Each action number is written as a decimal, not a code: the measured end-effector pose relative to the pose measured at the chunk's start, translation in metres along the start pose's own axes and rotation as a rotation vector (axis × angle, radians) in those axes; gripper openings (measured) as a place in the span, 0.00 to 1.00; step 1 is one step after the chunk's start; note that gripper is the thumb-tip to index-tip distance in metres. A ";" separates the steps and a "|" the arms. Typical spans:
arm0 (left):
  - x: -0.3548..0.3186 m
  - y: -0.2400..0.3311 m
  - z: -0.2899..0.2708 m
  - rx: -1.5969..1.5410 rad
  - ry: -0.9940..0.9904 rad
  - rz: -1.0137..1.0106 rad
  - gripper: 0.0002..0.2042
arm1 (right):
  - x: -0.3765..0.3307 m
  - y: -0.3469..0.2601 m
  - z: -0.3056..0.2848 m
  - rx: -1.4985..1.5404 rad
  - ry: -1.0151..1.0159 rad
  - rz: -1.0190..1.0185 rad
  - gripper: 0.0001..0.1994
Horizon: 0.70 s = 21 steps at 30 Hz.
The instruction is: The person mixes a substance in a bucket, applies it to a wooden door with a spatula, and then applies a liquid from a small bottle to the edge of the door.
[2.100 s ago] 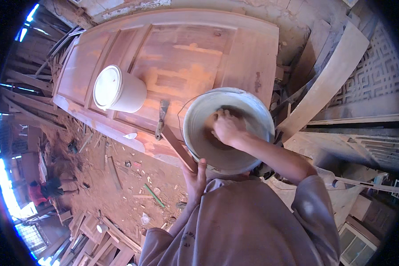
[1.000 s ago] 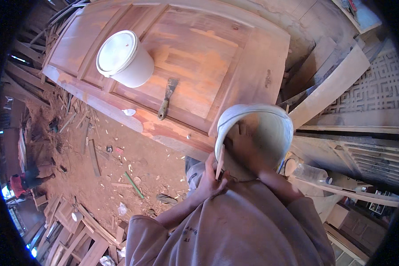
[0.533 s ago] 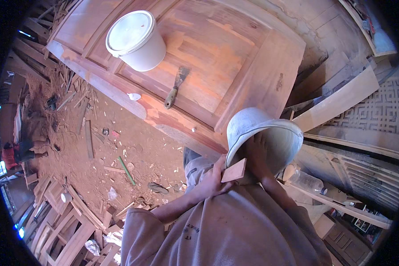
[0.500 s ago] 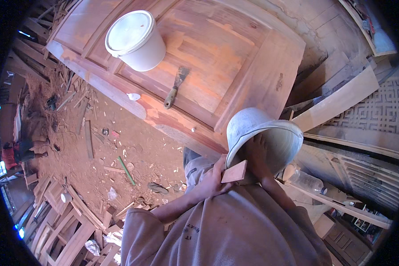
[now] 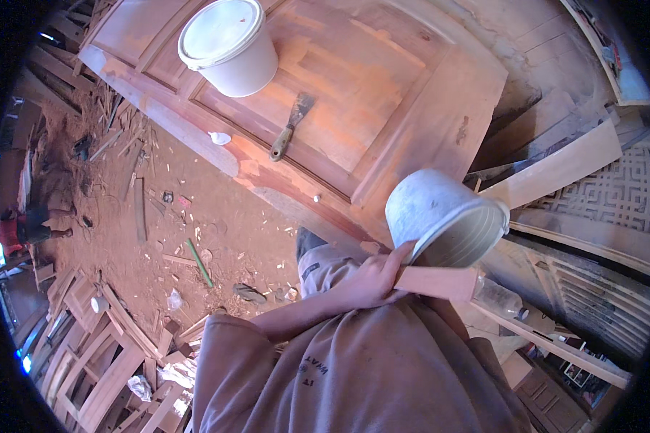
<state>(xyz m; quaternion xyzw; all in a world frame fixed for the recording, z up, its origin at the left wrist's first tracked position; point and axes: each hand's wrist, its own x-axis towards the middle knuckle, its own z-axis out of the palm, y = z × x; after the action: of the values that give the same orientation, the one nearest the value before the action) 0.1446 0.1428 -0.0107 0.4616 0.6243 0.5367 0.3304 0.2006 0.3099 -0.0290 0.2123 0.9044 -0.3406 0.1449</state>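
My left hand (image 5: pixel 379 280) is closed at the rim of a tilted, whitish plastic bucket (image 5: pixel 426 206), its mouth facing right and toward me. The same hand also grips a flat, reddish wooden block (image 5: pixel 440 283), which sticks out across the front of the bucket's mouth. A bit of my right forearm (image 5: pixel 451 315) shows below the block; the right hand itself is hidden behind it. Beyond the bucket lies a panelled wooden door (image 5: pixel 448 123) with orange filler patches. On it rest a putty knife (image 5: pixel 292 128) and a lidded white bucket (image 5: pixel 242 72).
A small white lump (image 5: pixel 219 138) sits on the door's edge. To the right are a clear plastic bottle (image 5: pixel 498 297) and a slatted wooden panel (image 5: pixel 599 278). Wood scraps (image 5: pixel 115 375) pile up at lower left. A green stick (image 5: pixel 199 263) lies on the dirt floor.
The tilted bucket has moved right, and the wooden block has swung across its mouth. My right hand, visible inside the bucket before, is now hidden.
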 end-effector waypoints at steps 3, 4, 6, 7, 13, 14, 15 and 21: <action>0.035 0.005 -0.005 0.017 0.230 -0.002 0.36 | 0.011 0.003 -0.025 0.119 -0.097 0.065 0.24; 0.048 0.004 -0.017 -0.033 0.278 -0.007 0.35 | 0.027 0.004 -0.033 0.185 -0.141 0.092 0.24; 0.087 -0.007 -0.028 -0.150 0.330 -0.008 0.33 | 0.048 0.018 -0.059 0.274 -0.086 0.256 0.24; 0.106 -0.022 -0.031 -0.124 0.428 0.105 0.32 | 0.058 0.025 -0.071 0.282 0.032 0.325 0.25; 0.162 -0.013 -0.092 -0.482 0.590 -0.132 0.20 | 0.079 0.038 -0.158 0.807 0.324 0.289 0.20; 0.166 -0.012 -0.098 -0.515 0.629 -0.060 0.19 | 0.081 0.030 -0.165 0.806 0.335 0.286 0.20; 0.168 -0.013 -0.100 -0.519 0.618 -0.057 0.19 | 0.083 0.021 -0.166 0.905 0.367 0.239 0.20; 0.167 -0.040 -0.105 -0.585 0.629 -0.162 0.21 | 0.112 0.034 -0.159 1.302 0.348 0.184 0.19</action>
<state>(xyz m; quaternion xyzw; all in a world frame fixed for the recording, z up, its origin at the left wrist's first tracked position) -0.0193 0.2602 -0.0146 0.1121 0.5506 0.7777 0.2821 0.1011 0.4729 0.0215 0.3842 0.5033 -0.7627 -0.1316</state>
